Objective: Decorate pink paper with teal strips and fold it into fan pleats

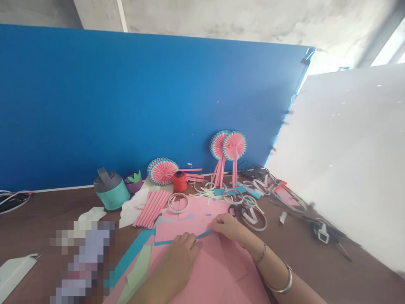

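A narrow blue paper strip [163,242] runs along the edge of a pink paper sheet [215,270] in front of me. My left hand [180,259] presses on the strip near its middle, fingers together and bent. The strip's right end, slightly raised, is pinched between the thumb and fingers of my right hand [228,226]. Beneath the left forearm lie pale green paper [139,268] and a blue sheet [133,251]. Just beyond the hands, a pleated pink paper piece [152,208] rests beside a roll of tape [178,203].
Pink pleated paper fans [234,146] lean on the blue partition [126,105]; another fan [163,171] stands beside a red thread spool [179,181]. Tape rolls and paper scraps clutter the right. A teal container [113,194] stands left; a glue gun [19,270] lies at far left.
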A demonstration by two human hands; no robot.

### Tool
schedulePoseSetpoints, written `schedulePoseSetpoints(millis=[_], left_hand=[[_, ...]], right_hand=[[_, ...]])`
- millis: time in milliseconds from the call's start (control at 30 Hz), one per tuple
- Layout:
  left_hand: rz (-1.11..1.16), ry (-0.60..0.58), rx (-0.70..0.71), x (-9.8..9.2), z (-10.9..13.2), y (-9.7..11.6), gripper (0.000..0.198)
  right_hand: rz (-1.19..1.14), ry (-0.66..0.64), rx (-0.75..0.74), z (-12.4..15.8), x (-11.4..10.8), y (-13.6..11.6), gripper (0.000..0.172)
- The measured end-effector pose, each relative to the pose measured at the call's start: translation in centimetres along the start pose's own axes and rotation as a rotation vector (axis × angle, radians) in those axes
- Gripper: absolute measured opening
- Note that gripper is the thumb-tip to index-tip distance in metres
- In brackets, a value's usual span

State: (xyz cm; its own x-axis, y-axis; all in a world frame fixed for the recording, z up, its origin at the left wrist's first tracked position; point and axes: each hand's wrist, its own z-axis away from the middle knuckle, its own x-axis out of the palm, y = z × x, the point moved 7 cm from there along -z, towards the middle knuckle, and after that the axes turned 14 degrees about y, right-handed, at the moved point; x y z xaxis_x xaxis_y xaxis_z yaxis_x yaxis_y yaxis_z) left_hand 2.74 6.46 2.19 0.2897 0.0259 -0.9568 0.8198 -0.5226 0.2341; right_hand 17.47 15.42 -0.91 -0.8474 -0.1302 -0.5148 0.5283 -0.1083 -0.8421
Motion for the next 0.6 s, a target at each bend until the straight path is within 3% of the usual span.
schedulePoseSetpoints(millis=[600], left_hand=[[-0.003, 0.016, 0.005, 0.07, -0.06, 0.03, 0.046]], right_hand=[[0.039, 0.018, -0.010, -0.15, 0.21, 0.43, 0.030]])
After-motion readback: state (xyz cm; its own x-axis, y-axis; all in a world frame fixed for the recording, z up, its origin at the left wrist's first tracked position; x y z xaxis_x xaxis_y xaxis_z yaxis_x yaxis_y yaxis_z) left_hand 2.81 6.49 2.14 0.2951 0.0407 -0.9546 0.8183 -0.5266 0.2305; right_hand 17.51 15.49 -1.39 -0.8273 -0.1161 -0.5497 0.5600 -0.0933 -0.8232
